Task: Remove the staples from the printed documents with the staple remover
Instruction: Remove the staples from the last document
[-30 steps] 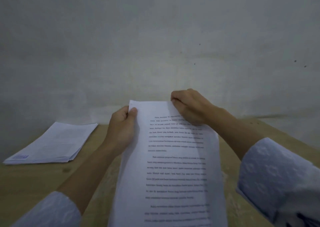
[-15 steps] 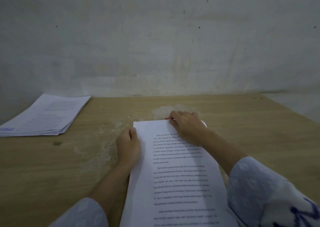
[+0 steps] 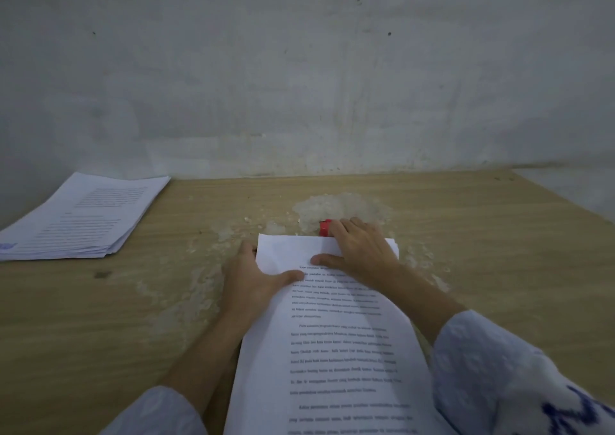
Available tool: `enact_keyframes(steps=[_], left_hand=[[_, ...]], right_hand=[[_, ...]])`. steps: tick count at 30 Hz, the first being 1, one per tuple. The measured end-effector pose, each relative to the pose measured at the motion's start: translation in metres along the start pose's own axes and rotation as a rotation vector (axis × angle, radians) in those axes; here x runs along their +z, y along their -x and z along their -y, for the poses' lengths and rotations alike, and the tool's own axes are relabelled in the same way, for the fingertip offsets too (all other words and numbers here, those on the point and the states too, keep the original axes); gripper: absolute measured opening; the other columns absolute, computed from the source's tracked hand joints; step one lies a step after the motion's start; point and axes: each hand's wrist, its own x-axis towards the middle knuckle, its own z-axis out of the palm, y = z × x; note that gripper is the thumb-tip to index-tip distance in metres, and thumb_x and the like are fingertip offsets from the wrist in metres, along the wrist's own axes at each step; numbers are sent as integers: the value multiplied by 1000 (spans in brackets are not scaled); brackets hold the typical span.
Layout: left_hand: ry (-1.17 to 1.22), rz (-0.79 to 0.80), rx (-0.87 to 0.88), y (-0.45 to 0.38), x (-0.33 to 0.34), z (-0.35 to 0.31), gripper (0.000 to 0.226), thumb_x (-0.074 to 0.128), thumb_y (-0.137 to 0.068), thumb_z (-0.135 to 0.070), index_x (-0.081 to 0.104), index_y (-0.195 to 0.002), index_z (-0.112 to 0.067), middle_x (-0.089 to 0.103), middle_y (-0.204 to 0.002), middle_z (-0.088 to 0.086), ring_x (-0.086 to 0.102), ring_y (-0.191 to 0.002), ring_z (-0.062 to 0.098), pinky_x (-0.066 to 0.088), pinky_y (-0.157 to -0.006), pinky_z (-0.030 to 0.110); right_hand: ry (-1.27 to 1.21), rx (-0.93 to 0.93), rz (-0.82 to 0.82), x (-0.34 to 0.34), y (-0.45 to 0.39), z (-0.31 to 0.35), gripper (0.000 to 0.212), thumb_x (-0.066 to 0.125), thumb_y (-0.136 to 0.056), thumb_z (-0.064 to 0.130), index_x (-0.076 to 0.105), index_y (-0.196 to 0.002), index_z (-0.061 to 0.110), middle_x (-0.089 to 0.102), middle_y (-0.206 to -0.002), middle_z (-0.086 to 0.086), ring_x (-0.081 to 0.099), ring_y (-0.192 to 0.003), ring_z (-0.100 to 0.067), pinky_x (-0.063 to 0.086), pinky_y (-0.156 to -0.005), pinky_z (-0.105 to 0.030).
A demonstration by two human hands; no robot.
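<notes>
Red staple remover (image 3: 325, 228) just beyond the printed document's (image 3: 336, 328) top edge, under the right hand's (image 3: 361, 251) fingers; grasp cannot be told. Left hand (image 3: 248, 276) pinches the document's left edge, thumb on top.

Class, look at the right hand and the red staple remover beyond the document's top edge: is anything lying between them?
Nothing visible does. The right hand lies across the document top, its fingers reaching the red staple remover on the table; whether they grip it cannot be told.
</notes>
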Motion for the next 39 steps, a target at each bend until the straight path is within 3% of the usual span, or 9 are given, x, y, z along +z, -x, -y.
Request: enact_keyframes(steps=[2,7,10,15,18,24,29,33,39], left_hand=[[-126,-3,31,2,1,-2,77,83,-57,-46,47,-117,-13,58,-106,1,58,-93,21,47,-65,30],[-291,-48,107,8,3,-7,65,66,-78,-47,41,-127,-12,59,-111,3,50,-83,15,38,-62,27],[-32,-60,104,-1,4,-1,27,52,-93,-22,55,-115,-6,64,-101,4,57,-83,17,45,-65,28],[73,-23,64,-12,7,2,18,47,-95,-13,61,-103,-5,65,-93,3,60,-81,16,45,-66,23],[107,-15,29,-18,7,8,18,47,-95,-14,62,-101,-7,67,-90,2,62,-80,18,49,-71,33],[116,-32,46,-20,7,10,21,46,-95,-18,65,-95,-8,68,-83,5,62,-77,22,45,-64,30],[154,-35,44,-19,5,8,15,50,-94,-19,63,-91,-12,68,-83,-3,63,-74,13,45,-59,22],[180,-58,67,-17,4,7,9,52,-93,-19,61,-91,-17,64,-80,-13,62,-72,1,49,-63,18],[174,-71,140,-14,5,4,7,51,-93,-19,58,-92,-19,63,-82,-14,61,-77,-2,46,-63,11]], right_hand=[[16,29,-2,0,-1,-1,64,44,-83,63,48,-117,10,59,-118,-7,54,-108,-26,40,-84,-34],[70,2,-128,-3,2,-5,56,39,-77,63,56,-73,10,62,-60,-2,59,-52,-19,37,-44,-19],[-33,36,-84,-4,0,-12,56,46,-82,61,56,-94,7,63,-84,-5,59,-77,-24,38,-62,-27],[-310,313,-48,6,-26,-32,31,43,-96,37,54,-106,10,54,-108,-7,48,-107,-27,38,-88,-37],[-265,348,287,9,-49,-41,48,56,-88,42,48,-127,16,49,-130,-8,41,-122,-28,34,-100,-41],[-335,283,442,14,-69,-49,33,71,-78,39,65,-89,8,55,-68,0,44,-59,-12,32,-54,-21],[-548,285,24,8,-74,-32,26,69,-82,30,64,-98,11,55,-84,2,50,-73,-12,40,-66,-22],[-1202,468,-388,-10,-81,4,10,54,-83,20,54,-87,11,54,-81,-4,50,-70,-14,43,-60,-25],[-1657,628,-336,-15,-85,31,24,59,-89,28,53,-78,7,55,-68,-4,53,-61,-16,47,-61,-31]])
